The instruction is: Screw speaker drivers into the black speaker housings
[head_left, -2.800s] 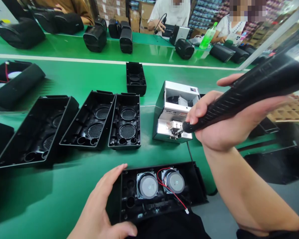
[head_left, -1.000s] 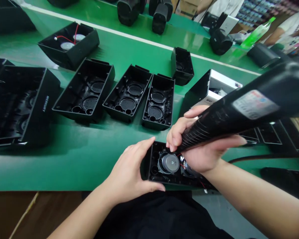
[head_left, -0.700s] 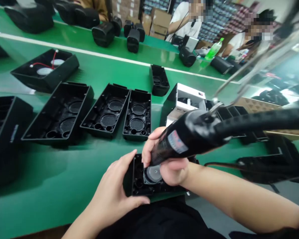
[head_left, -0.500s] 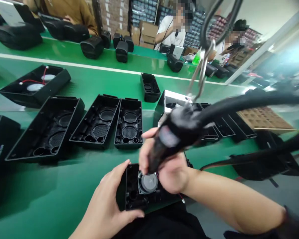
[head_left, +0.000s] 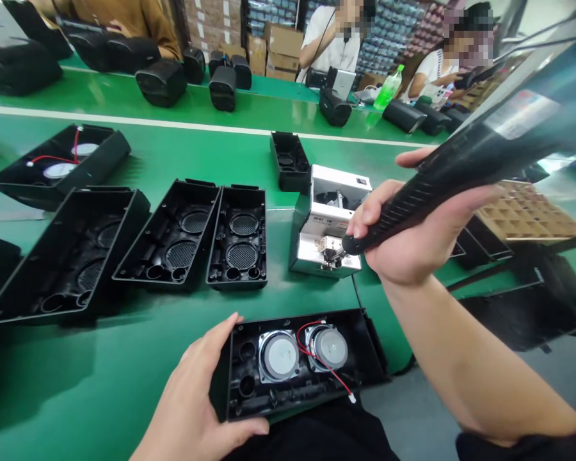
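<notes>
My left hand (head_left: 204,390) grips the left end of a black speaker housing (head_left: 365,365), thumb in front and fingers behind. Inside it sit two round speaker drivers (head_left: 281,356) with red and black wires (head_left: 333,378) ending in a white plug. My right hand (head_left: 422,237) is wrapped round a black electric screwdriver (head_left: 456,173), slanting down to the left. The screwdriver's tip meets the front of a white and black screw feeder (head_left: 333,221); whether a screw is on the bit is too small to tell.
Several open black housings (head_left: 237,237) stand left of the screw feeder, one with drivers fitted (head_left: 60,166). At right lies a wooden compartment tray (head_left: 532,211). Across the green bench (head_left: 173,134) are finished speakers (head_left: 160,83), a green bottle (head_left: 388,86) and several people.
My right hand has lifted the screwdriver from above the housing and moved it up and right to the screw feeder. Both drivers now show. My left hand keeps its grip.
</notes>
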`<control>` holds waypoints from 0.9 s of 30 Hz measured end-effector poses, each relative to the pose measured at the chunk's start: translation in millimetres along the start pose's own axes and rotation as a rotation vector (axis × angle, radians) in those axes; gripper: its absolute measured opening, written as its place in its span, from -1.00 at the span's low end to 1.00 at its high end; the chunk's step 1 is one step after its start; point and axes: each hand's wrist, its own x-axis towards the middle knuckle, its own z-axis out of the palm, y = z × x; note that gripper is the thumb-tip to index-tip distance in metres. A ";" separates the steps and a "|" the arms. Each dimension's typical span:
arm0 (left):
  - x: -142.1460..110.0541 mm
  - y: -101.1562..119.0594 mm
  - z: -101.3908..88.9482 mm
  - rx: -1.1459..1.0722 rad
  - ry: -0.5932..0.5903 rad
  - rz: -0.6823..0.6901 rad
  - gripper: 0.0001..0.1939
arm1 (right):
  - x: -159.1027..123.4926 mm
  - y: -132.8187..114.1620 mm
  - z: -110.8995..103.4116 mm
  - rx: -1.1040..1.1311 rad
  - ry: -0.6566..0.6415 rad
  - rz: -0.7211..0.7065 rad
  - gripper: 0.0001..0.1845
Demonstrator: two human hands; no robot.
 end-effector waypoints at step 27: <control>-0.2 2.0 -0.2 -0.086 -0.031 -0.010 0.30 | -27.5 -45.9 11.3 0.063 -0.048 0.200 -0.34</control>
